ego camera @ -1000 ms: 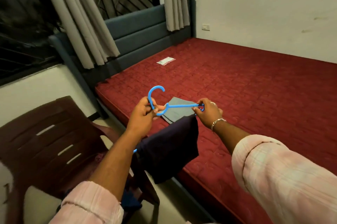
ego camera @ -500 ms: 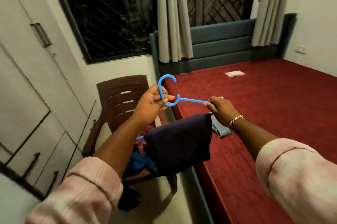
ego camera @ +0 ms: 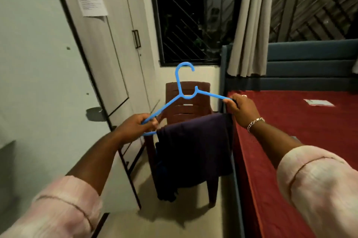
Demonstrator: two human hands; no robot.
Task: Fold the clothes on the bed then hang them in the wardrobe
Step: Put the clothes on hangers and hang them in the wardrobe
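The blue hanger was held up in front of the brown chair, hook upward. The left hand had its fingers curled round the hanger's left end, and the right hand gripped its right end. A dark folded garment hung over the hanger's bottom bar, covering most of the chair's seat and front legs. Right of the chair, the edge of the red bed ran toward the camera, with a narrow strip of floor between it and the wardrobe to the chair's left. The wardrobe's doors appeared closed. The hanger's bottom bar was hidden beneath the garment, and the bed's near end was cut off by the right sleeve.
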